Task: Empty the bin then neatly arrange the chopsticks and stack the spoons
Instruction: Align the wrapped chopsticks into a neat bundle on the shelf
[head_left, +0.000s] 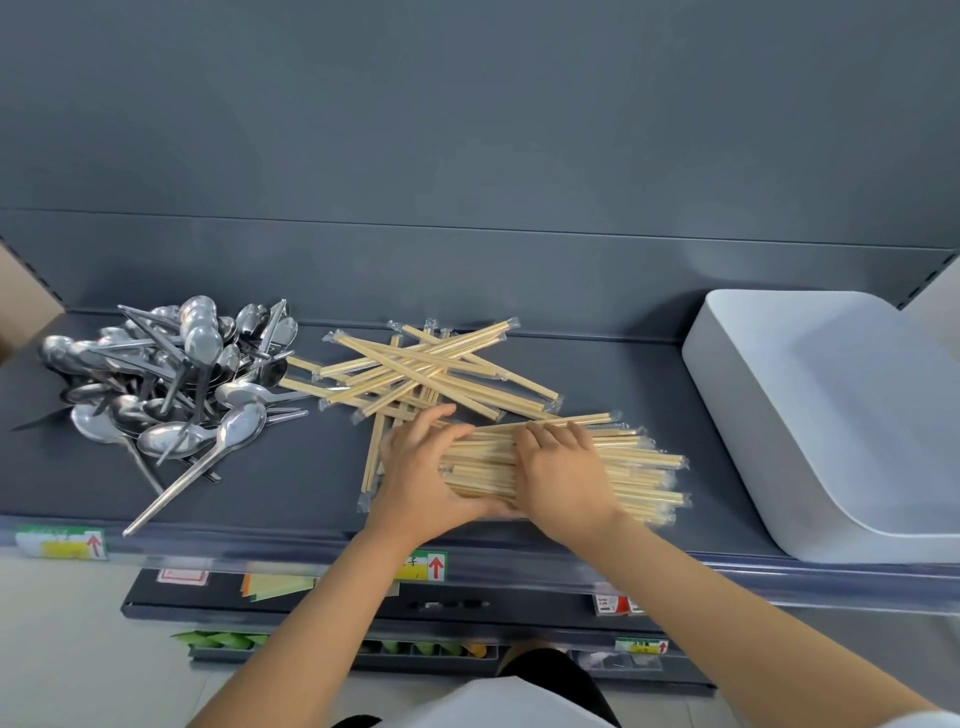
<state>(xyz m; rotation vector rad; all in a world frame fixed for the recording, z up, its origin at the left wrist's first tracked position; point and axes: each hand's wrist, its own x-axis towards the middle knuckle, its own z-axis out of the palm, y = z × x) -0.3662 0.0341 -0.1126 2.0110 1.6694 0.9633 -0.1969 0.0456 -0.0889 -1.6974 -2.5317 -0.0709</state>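
Left hand (415, 470) and right hand (563, 480) clasp the pale wrapped wooden chopstick bundle (641, 467), squaring it; crossed strays (426, 366) should come next.

Jumbled spoons (171, 384), wrapped chopsticks (639, 467), white bin (831, 415)

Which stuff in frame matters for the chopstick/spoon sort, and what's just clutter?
Job: chopstick bundle, held by left hand and right hand; loose chopsticks; spoon pile; white bin, overturned at right.
Lying about: price labels on the shelf edge; green packets on the lower shelf.
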